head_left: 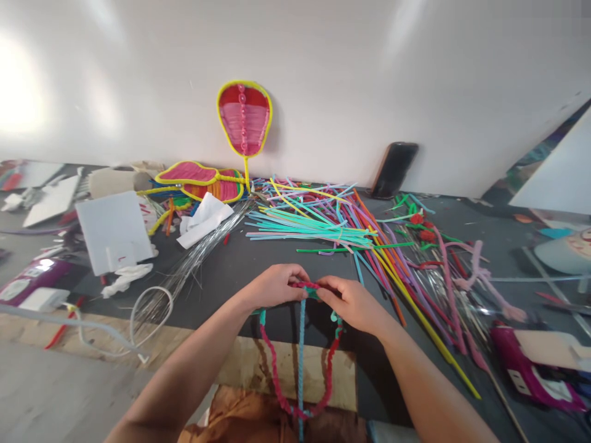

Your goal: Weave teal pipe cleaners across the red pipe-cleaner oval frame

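Brown cloth point(249, 418) is seen nearest the camera, at the bottom edge, crossed by the lower end of the workpiece. Workpiece: loop-shaped frame of fuzzy crimson and teal stems point(329, 372), held centrally between the forearms, in front of the dark grey tabletop point(221, 280) and a pale, stained wooden board point(341, 375).

Frame look: sides are formed in crimson, curved inward to a rounded bottom. Teal is shown at the upper ends of both sides, and crimson and teal are mixed in the short top section. Loop is split down the middle by a straight light-blue twisted stem point(301, 360), run from the top section past the bottom curve. Surface is fuzzy and slightly uneven; dark shadows are cast on the board.

Grip: top section is pinched at its left by the left hand point(278, 286) and at its right by the right hand point(349, 301). Both pinches are closed, thumb against fingers, tips set close together. Exact finger contact is partly hidden.

Beyond the hands, a bundle of turquoise fuzzy stems point(318, 227) is laid on the tabletop. Behind, a yellow-rimmed pink and red leaf shape point(244, 120) is stood upright before the white wall point(332, 67); a black phone point(394, 169) is leaned there too.
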### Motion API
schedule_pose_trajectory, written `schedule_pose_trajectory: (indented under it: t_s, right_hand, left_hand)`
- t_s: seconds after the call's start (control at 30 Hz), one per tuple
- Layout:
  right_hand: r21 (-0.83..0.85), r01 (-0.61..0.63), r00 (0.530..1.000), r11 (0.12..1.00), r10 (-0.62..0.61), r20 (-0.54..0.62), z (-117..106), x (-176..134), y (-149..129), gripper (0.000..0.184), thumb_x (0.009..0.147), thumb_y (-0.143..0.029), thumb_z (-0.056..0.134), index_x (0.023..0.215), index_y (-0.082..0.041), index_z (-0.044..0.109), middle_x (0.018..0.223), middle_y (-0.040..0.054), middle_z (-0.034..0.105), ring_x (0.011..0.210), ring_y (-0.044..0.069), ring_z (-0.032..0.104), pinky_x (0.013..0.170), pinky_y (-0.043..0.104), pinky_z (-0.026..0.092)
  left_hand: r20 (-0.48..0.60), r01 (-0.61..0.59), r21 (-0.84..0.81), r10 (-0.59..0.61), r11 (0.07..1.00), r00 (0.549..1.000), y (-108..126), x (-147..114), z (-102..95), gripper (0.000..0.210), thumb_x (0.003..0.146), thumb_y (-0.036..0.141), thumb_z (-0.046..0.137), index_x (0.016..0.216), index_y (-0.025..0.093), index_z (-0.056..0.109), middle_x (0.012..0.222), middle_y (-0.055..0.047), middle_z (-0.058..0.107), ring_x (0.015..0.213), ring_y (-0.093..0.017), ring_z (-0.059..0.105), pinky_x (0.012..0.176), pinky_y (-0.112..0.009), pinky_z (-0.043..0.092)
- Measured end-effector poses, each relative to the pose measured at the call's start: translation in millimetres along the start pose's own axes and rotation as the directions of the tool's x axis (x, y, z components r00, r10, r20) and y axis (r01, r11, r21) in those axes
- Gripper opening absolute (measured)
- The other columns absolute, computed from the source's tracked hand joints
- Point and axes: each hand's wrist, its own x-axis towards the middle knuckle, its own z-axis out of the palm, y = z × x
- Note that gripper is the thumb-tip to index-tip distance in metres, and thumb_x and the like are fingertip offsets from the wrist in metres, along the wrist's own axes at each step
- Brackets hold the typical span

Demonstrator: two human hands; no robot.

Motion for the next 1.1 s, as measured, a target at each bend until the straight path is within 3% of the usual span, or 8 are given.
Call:
schedule_pose_trajectory:
  t_s: [0.2, 0.37, 0.53, 0.83, 0.9, 1.0, 1.1]
  right_hand:
    - [-0.094, -0.068, 0.997, 0.993, 0.07, 0.02, 5.2, 2.2, -6.6, 0.018, 0.084, -0.029, 0.05, 0.073, -0.021, 0.061, 0.07, -0.0005, 0.068, 0.066, 0.014, 0.061, 0.056, 0.022, 0.036]
    - [-0.089, -0.065, 0.996, 0.994, 0.07, 0.051, 3.3, 2.4, -6.3, 0.018, 0.083, -0.028, 0.05, 0.071, -0.021, 0.061, 0.071, 0.0, 0.07, 0.068, 0.015, 0.062, 0.057, 0.022, 0.037]
    - [0.01, -0.066, 0.996, 0.998, 0.065, 0.067, 3.9, 2.6, -4.8, 0.024, 0.086, -0.035, 0.046, 0.073, -0.021, 0.06, 0.069, 0.0003, 0.07, 0.065, 0.015, 0.063, 0.056, 0.022, 0.038]
    - [-0.067, -0.051, 0.996, 0.996, 0.056, 0.075, 4.0, 2.3, -5.4, 0.026, 0.085, -0.031, 0.048, 0.064, -0.021, 0.058, 0.064, 0.0005, 0.069, 0.062, 0.014, 0.062, 0.055, 0.022, 0.036]
    - [-0.063, -0.054, 0.994, 0.997, 0.059, 0.091, 3.9, 2.6, -4.4, 0.025, 0.085, -0.03, 0.048, 0.064, -0.021, 0.058, 0.064, 0.0002, 0.069, 0.062, 0.015, 0.062, 0.055, 0.022, 0.036]
    - [0.03, -0.061, 0.992, 0.998, 0.057, 0.117, 1.9, 2.2, 0.5, 0.024, 0.086, -0.031, 0.047, 0.067, -0.021, 0.058, 0.067, 0.0, 0.069, 0.064, 0.014, 0.062, 0.058, 0.022, 0.04]
    - [0.166, -0.062, 0.99, 0.984, 0.04, 0.137, -4.9, 0.6, 8.3, 0.025, 0.087, -0.035, 0.044, 0.072, -0.019, 0.058, 0.07, 0.0003, 0.069, 0.067, 0.014, 0.063, 0.062, 0.023, 0.044]
  left_hand:
    - [-0.115, 0.065, 0.099, -0.054, 0.993, 0.992, 6.7, -0.2, 7.2, 0.017, 0.067, 0.029, 0.059, 0.08, 0.018, 0.063, 0.064, 0.002, 0.063, 0.058, -0.012, 0.055, 0.047, -0.019, 0.033]
    - [-0.146, 0.038, 0.229, -0.004, 0.973, 0.989, 7.9, -1.9, 6.7, 0.016, 0.067, 0.026, 0.056, 0.078, 0.019, 0.064, 0.064, 0.003, 0.063, 0.059, -0.012, 0.055, 0.051, -0.019, 0.034]
    - [-0.121, -0.026, 0.225, 0.054, 0.974, 0.991, 7.5, -0.5, 8.9, 0.016, 0.068, 0.027, 0.055, 0.079, 0.019, 0.063, 0.063, 0.004, 0.062, 0.059, -0.011, 0.055, 0.052, -0.019, 0.035]
    - [-0.174, 0.066, 0.256, -0.021, 0.964, 0.984, 14.8, 1.5, 13.6, 0.014, 0.064, 0.024, 0.056, 0.073, 0.019, 0.065, 0.062, 0.003, 0.064, 0.06, -0.013, 0.057, 0.052, -0.02, 0.035]
    - [-0.138, 0.074, 0.203, -0.047, 0.976, 0.989, 12.0, 2.3, 11.1, 0.015, 0.065, 0.026, 0.057, 0.076, 0.018, 0.065, 0.064, 0.002, 0.066, 0.062, -0.014, 0.058, 0.052, -0.02, 0.036]
    - [0.033, 0.08, 0.052, -0.082, 0.995, 0.996, 6.9, 0.7, -1.8, 0.026, 0.07, 0.033, 0.059, 0.089, 0.016, 0.064, 0.07, 0.001, 0.067, 0.064, -0.013, 0.059, 0.054, -0.02, 0.038]
    - [0.131, 0.014, 0.014, -0.016, 1.0, 0.991, 3.0, -5.3, -22.1, 0.035, 0.077, 0.041, 0.054, 0.098, 0.016, 0.065, 0.084, -0.002, 0.069, 0.072, -0.013, 0.059, 0.064, -0.02, 0.041]
